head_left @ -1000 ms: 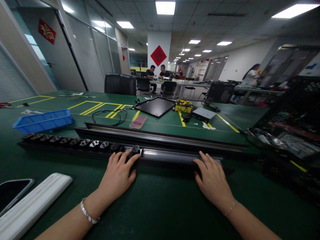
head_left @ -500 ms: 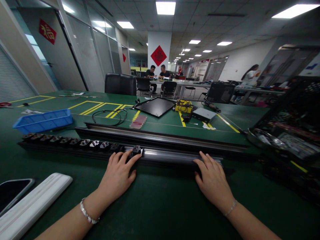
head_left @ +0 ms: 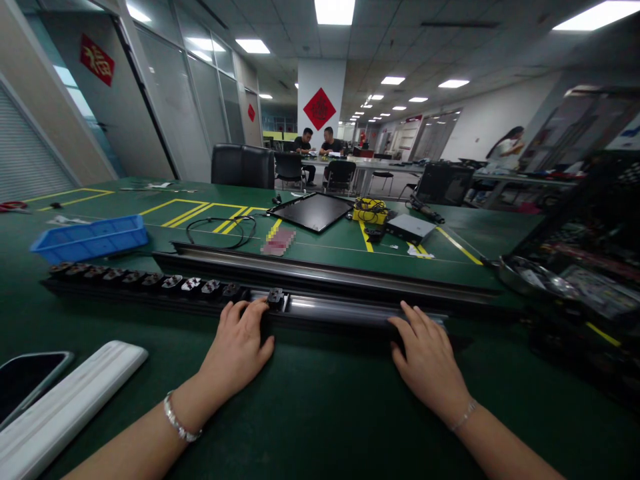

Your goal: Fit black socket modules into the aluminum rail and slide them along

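A long black metal channel (head_left: pixel 330 312) lies across the table in front of me, with a row of black socket modules (head_left: pixel 171 282) along its left half. One separate socket module (head_left: pixel 275 298) sits in the channel, to the right of that row. My left hand (head_left: pixel 239 347) rests its fingertips on the channel's near edge, just left of this module, its thumb apart. Further right, my right hand (head_left: pixel 427 357) has its fingers spread over the channel near its right end. Neither hand is wrapped around anything.
Behind lies a second black metal channel (head_left: pixel 340 275). A blue plastic bin (head_left: pixel 90 239) stands at left, near a white bar (head_left: pixel 75 407) and a phone (head_left: pixel 30 380). A flat black panel (head_left: pixel 313 212), yellow box (head_left: pixel 370 211) and grey box (head_left: pixel 410 229) are further back. People sit beyond.
My left index finger has drawn back from the separate socket module toward the other fingers. My right hand stays on the channel. The view has shifted slightly.
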### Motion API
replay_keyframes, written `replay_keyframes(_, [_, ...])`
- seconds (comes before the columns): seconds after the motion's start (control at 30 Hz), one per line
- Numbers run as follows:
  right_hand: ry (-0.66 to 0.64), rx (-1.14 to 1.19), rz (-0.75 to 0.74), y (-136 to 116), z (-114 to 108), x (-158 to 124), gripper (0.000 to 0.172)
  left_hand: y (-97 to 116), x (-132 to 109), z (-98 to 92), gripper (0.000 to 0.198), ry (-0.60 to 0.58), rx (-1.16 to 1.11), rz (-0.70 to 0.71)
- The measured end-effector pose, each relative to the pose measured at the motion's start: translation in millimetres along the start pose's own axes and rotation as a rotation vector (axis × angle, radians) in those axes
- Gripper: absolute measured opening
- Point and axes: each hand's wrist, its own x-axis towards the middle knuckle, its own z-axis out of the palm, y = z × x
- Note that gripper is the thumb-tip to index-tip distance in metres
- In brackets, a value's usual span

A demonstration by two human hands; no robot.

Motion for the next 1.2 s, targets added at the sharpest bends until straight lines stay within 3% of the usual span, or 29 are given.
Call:
replay_keyframes(0.2, [0.002,0.008,0.002,0.1,0.2,-0.2,0.033,-1.3,-0.5,4.0,0.057,0.02,0.029,0.007])
replay_keyframes(1.2, [0.005,-0.02,0.0,0.2,1.8,0.3,0.034,1.1,1.6,-2.1,0.056,-0.061,0.028,-0.025])
